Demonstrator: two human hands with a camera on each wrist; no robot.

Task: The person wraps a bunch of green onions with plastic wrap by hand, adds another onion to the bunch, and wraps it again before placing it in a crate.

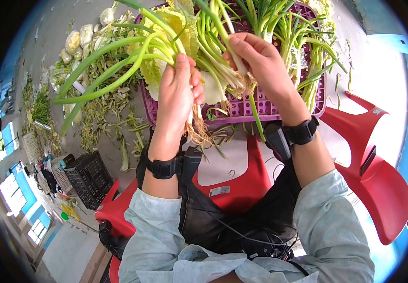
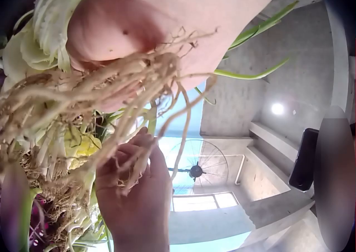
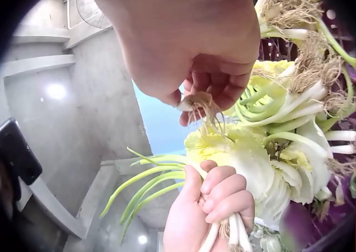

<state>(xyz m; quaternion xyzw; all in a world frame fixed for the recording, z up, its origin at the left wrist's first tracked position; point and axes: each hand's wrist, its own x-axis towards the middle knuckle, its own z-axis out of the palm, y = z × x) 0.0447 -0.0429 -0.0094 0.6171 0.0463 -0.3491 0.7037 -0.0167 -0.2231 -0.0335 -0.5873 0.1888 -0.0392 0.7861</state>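
In the head view, my left hand [image 1: 178,89] grips a small bunch of green onions [image 1: 166,49] by the white stalks. Their long leaves arch out to the left, and brown roots [image 1: 197,132] dangle below the fist. To the right, my right hand [image 1: 263,61] pinches a single green onion [image 1: 223,33] near its root end. Its root tuft [image 3: 203,107] shows just past the fingertips in the right wrist view. Both hands are over the near side of a purple crate [image 1: 279,111], which holds more green onions [image 1: 284,30] and pale cabbage leaves [image 1: 168,26].
Whole cabbages [image 1: 73,41] and scattered trimmings [image 1: 95,113] lie on the floor to the left. A black crate [image 1: 88,179] stands farther back there. One red chair [image 1: 256,174] is in front of me, another red chair [image 1: 383,188] at the right.
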